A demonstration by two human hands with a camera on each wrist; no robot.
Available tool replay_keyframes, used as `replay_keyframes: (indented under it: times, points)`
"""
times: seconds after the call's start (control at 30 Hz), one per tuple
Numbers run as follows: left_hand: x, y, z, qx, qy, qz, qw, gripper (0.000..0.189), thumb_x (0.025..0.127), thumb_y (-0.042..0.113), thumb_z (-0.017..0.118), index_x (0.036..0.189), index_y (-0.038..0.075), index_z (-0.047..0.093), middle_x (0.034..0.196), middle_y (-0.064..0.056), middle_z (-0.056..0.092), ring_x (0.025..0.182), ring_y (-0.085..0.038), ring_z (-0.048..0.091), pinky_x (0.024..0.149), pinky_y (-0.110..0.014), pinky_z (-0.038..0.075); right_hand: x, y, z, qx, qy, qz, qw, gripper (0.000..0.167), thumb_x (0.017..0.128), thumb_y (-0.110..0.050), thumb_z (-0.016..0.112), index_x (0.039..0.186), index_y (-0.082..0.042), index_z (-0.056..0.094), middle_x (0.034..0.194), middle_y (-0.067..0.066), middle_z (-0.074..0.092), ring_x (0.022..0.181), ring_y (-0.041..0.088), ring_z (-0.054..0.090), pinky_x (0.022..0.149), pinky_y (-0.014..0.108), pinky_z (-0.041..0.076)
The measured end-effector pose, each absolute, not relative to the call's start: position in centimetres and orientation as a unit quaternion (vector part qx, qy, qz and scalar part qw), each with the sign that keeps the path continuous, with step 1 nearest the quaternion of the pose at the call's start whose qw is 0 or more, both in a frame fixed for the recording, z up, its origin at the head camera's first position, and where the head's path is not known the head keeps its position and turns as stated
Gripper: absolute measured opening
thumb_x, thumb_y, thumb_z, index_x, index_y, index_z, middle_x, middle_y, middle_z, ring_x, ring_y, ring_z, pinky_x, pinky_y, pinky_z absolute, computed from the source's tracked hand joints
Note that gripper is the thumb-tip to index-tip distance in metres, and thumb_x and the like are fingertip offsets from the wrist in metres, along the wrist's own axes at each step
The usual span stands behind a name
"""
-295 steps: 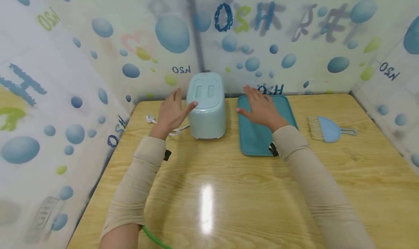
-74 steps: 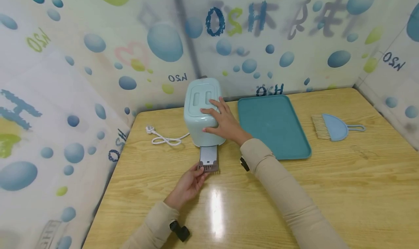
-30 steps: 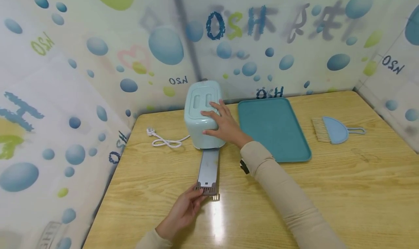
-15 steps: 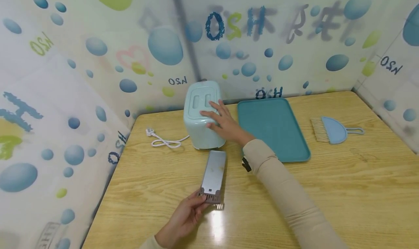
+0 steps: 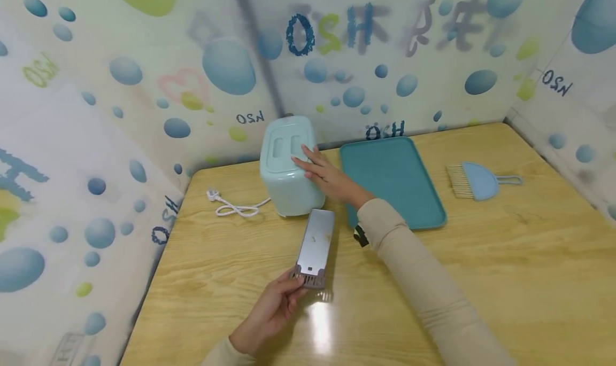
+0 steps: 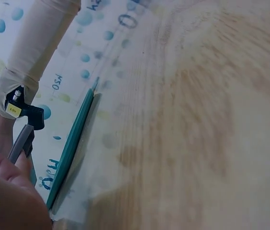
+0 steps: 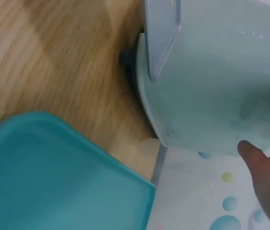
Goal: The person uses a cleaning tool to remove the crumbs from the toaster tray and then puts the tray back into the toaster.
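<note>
A pale mint toaster (image 5: 289, 192) with a lid over its top stands near the back wall. My left hand (image 5: 269, 312) pinches the brown slotted end of its crumb tray (image 5: 316, 243), thumb on top. The long metal tray is out of the toaster, just in front of its base, with small brownish specks on it. My right hand (image 5: 332, 179) rests with spread fingers on the toaster's right side and top edge. In the right wrist view, the grey crumb tray (image 7: 161, 36) overlaps the toaster's side.
A teal serving tray (image 5: 392, 179) lies right of the toaster, near my right forearm. Farther right is a blue hand brush (image 5: 481, 181) with pale bristles. The toaster's white cord and plug (image 5: 213, 195) lie at the left. Patterned walls bound the table (image 5: 216, 280).
My left hand has drawn the crumb tray toward me, fully out of the toaster, and swung its far end rightward with specks showing. My right hand has gone from hovering to touching the toaster.
</note>
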State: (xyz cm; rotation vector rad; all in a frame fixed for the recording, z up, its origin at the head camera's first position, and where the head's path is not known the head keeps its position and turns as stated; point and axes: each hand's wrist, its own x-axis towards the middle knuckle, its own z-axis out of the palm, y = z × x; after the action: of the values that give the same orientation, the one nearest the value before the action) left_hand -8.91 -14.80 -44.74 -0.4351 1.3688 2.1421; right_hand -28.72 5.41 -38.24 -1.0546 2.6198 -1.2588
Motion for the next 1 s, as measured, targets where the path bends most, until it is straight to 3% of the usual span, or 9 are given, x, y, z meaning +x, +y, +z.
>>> replay_keyframes:
  times: [0.23,0.4,0.7,0.87,1.0]
  points:
    - [-9.1,-14.1,-44.7,-0.149,0.512,0.795,0.290,0.064,0.094,0.005,0.052,0.151,0.000,0.022,0.091,0.004,0.075,0.074,0.002,0.070,0.050,-0.002,0.044,-28.9,7.0,-37.1,-0.369,0.844,-0.381,0.079,0.052,0.103,-0.030,0.033,0.154,-0.018,0.023,0.164,0.005,0.001,0.151,0.029,-0.001,0.122,0.052,0.010]
    - [-9.5,-13.5,-45.0,-0.133,0.498,0.801,0.303,0.063,0.095,0.006,0.051,0.151,0.001,0.022,0.092,0.003,0.075,0.073,0.002,0.069,0.049,-0.002,0.044,-28.0,8.9,-36.0,-0.358,0.844,-0.386,0.106,0.056,0.100,-0.045,0.036,0.152,-0.023,0.030,0.164,0.003,0.008,0.151,0.028,0.009,0.121,0.052,0.017]
    - [-11.1,-12.9,-44.2,-0.114,0.506,0.799,0.305,0.061,0.096,0.005,0.048,0.151,0.000,0.022,0.083,0.007,0.074,0.065,0.004,0.066,0.045,-0.002,0.041,-27.5,11.8,-34.4,-0.345,0.860,-0.366,0.086,0.054,0.102,-0.040,0.041,0.151,-0.021,0.033,0.162,0.005,0.018,0.149,0.029,0.019,0.119,0.053,0.022]
    - [-12.2,-12.5,-43.9,-0.096,0.519,0.792,0.305,0.058,0.097,0.005,0.046,0.150,-0.001,0.023,0.081,0.008,0.074,0.064,0.005,0.065,0.045,-0.003,0.040,-27.6,15.2,-33.6,-0.328,0.873,-0.354,0.072,0.063,0.099,-0.049,0.042,0.152,-0.017,0.031,0.162,0.011,0.016,0.149,0.034,0.016,0.118,0.057,0.021]
    - [-12.9,-12.1,-43.9,-0.085,0.526,0.789,0.304,0.057,0.097,0.005,0.046,0.149,-0.002,0.025,0.080,0.009,0.073,0.063,0.006,0.064,0.044,-0.003,0.039,-27.7,18.1,-33.3,-0.304,0.891,-0.329,0.068,0.066,0.099,-0.046,0.046,0.153,-0.015,0.027,0.162,0.013,0.014,0.149,0.036,0.013,0.117,0.059,0.019]
